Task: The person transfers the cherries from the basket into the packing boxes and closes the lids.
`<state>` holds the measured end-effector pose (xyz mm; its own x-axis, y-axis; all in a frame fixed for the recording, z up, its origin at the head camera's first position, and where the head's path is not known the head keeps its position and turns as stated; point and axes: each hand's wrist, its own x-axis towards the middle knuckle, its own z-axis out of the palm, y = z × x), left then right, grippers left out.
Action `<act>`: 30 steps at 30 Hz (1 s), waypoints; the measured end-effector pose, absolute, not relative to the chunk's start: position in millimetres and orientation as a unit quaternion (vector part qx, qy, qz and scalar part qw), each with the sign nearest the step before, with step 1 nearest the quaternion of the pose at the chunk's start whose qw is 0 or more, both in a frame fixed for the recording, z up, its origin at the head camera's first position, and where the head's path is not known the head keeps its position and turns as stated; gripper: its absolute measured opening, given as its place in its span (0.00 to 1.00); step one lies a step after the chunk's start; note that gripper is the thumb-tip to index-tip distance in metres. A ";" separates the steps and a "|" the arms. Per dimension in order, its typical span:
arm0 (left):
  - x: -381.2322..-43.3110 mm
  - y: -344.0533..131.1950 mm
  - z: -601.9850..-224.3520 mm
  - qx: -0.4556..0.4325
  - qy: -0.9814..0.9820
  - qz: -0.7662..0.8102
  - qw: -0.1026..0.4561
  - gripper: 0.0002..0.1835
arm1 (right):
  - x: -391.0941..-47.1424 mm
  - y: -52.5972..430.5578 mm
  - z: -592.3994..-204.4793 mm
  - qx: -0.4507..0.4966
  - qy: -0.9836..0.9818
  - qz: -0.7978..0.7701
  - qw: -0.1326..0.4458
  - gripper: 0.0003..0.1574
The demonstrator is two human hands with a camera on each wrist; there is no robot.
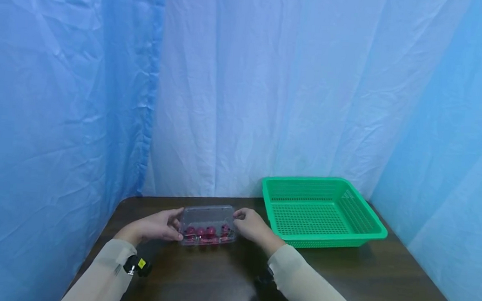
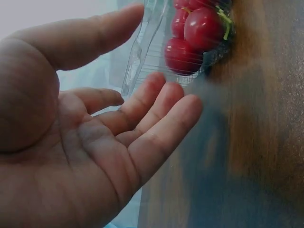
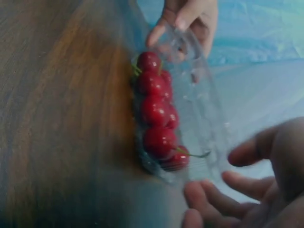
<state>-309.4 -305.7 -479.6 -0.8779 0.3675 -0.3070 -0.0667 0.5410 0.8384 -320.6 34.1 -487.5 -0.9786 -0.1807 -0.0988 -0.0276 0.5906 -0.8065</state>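
A clear plastic box [image 1: 205, 214] is held between the two hands at the middle of the table. Its near side is tilted down, and several red cherries [image 1: 211, 231] lie bunched along that side. Green stems show on some cherries [image 3: 155, 111] in the right wrist view. My left hand [image 1: 162, 224] holds the box's left end, thumb on the near corner and fingers farther back. At the other end, my right hand [image 1: 252, 226] pinches the far right corner between thumb and fingertips.
A green plastic basket [image 1: 370, 229] with a slotted bottom stands at the back right, beside the right hand. Under everything is a dark wooden table [image 1: 198, 287]. Blue curtains [image 1: 245, 90] hang behind it and along both sides.
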 end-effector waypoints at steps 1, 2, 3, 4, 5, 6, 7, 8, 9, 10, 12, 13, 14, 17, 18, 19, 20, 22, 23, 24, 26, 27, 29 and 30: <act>-309.4 -305.1 -479.5 0.080 0.845 0.475 0.232 0.59 | -319.1 35.4 -485.7 -0.064 0.890 -0.441 0.100 0.22; -309.5 -304.3 -479.5 0.071 0.842 0.481 0.235 0.59 | -317.7 36.7 -484.2 -0.069 0.890 -0.436 0.114 0.25; -309.3 -303.5 -479.4 0.063 0.838 0.486 0.240 0.59 | -316.2 37.8 -482.5 -0.073 0.889 -0.434 0.128 0.28; -309.2 -302.7 -479.5 0.054 0.834 0.491 0.244 0.59 | -314.8 38.8 -481.2 -0.078 0.888 -0.432 0.140 0.31; -309.3 -302.0 -479.7 0.046 0.831 0.495 0.248 0.59 | -313.9 39.6 -480.6 -0.082 0.885 -0.433 0.149 0.33; -309.4 -301.2 -479.9 0.040 0.830 0.497 0.251 0.59 | -312.9 40.2 -480.0 -0.087 0.882 -0.435 0.156 0.35; -309.4 -300.5 -479.9 0.038 0.829 0.497 0.253 0.59 | -312.1 40.5 -479.8 -0.091 0.879 -0.439 0.162 0.37; -309.3 -299.7 -479.8 0.035 0.830 0.496 0.253 0.59 | -311.6 40.5 -479.9 -0.094 0.874 -0.446 0.167 0.38; -309.1 -299.0 -479.7 0.033 0.832 0.493 0.254 0.60 | -311.4 40.4 -480.3 -0.096 0.870 -0.452 0.171 0.39; -309.0 -298.1 -479.5 0.030 0.834 0.490 0.253 0.60 | -311.2 40.2 -480.9 -0.097 0.865 -0.460 0.174 0.40; -308.8 -296.5 -479.3 0.024 0.837 0.485 0.252 0.60 | -310.9 39.5 -482.4 -0.098 0.857 -0.474 0.178 0.42; -308.7 -295.7 -479.0 0.021 0.837 0.484 0.253 0.60 | -310.8 39.0 -483.2 -0.096 0.852 -0.482 0.179 0.42; -308.3 -295.1 -478.7 0.017 0.837 0.484 0.255 0.60 | -310.8 38.6 -484.1 -0.095 0.848 -0.489 0.179 0.42; -307.6 -292.6 -477.9 0.010 0.835 0.486 0.260 0.60 | -310.7 37.9 -487.2 -0.084 0.833 -0.517 0.179 0.43; -307.1 -291.8 -477.4 0.009 0.835 0.485 0.261 0.60 | -310.8 37.9 -488.2 -0.080 0.828 -0.526 0.179 0.43; -307.1 -291.1 -477.3 0.011 0.835 0.484 0.261 0.60 | -310.8 37.5 -489.1 -0.075 0.823 -0.534 0.179 0.44; -307.3 -290.5 -477.3 0.012 0.835 0.484 0.261 0.60 | -310.8 37.2 -490.0 -0.071 0.817 -0.542 0.180 0.44; -307.9 -289.2 -477.9 0.014 0.837 0.481 0.259 0.61 | -310.8 36.6 -491.7 -0.066 0.809 -0.555 0.181 0.44; -308.6 -288.8 -478.5 0.015 0.838 0.480 0.258 0.61 | -310.8 36.3 -492.7 -0.065 0.805 -0.561 0.181 0.44; -309.2 -288.5 -479.6 0.015 0.839 0.480 0.256 0.61 | -310.7 36.0 -493.2 -0.064 0.803 -0.565 0.181 0.44; -310.5 -287.9 -481.5 0.015 0.842 0.477 0.253 0.60 | -310.5 35.5 -494.7 -0.063 0.797 -0.572 0.181 0.43; -310.8 -287.6 -482.2 0.015 0.843 0.476 0.252 0.60 | -310.5 35.2 -495.5 -0.062 0.795 -0.575 0.182 0.43; -311.3 -287.4 -483.8 0.012 0.844 0.474 0.250 0.60 | -310.2 34.9 -497.0 -0.058 0.791 -0.581 0.183 0.44; -311.3 -287.4 -484.2 0.011 0.845 0.473 0.248 0.60 | -309.9 34.8 -497.3 -0.057 0.791 -0.581 0.183 0.44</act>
